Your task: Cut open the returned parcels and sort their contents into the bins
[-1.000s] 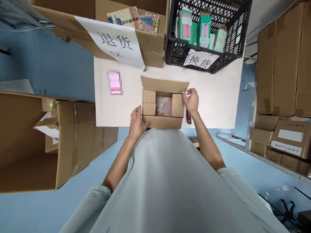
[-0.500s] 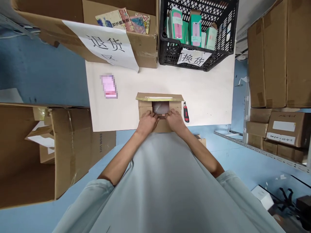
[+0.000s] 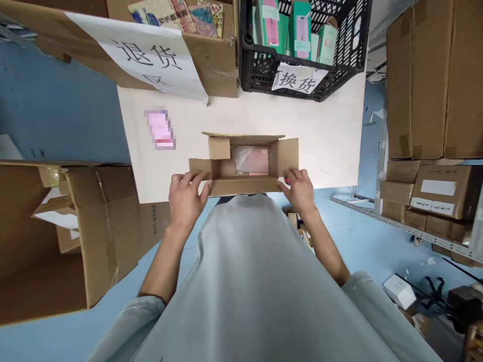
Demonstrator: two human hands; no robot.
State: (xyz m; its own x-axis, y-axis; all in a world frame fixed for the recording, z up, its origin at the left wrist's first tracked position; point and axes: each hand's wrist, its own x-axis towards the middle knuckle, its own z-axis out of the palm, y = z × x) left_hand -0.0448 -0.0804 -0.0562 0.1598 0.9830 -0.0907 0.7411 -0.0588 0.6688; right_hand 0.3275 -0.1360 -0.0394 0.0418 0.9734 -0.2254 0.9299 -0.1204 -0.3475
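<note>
A small cardboard box (image 3: 247, 187) stands on the table's front edge, its top flaps spread apart. Inside lies a pinkish item in clear plastic wrap (image 3: 251, 160); I cannot make out its kind. At the box's left side flap (image 3: 199, 165), my left hand (image 3: 186, 198) touches the edge with its fingers, the thumb held apart near the front flap. My right hand (image 3: 301, 190) is at the lower corner of the right side flap (image 3: 288, 157), thumb and fingers apart. A red and black utility knife (image 3: 287, 180) is mostly hidden behind that hand.
Behind the box are a large carton (image 3: 222, 65) with packets inside and a black plastic crate (image 3: 249, 65) of green boxes. A pixelated pink item (image 3: 160, 129) lies on the white table (image 3: 181, 115). An open carton (image 3: 109, 226) stands left; shelved boxes (image 3: 433, 196) stand right.
The box's flaps have been folded outward, showing more of the inside. My hands have moved apart from the middle to the box's left and right sides. The view has shifted slightly.
</note>
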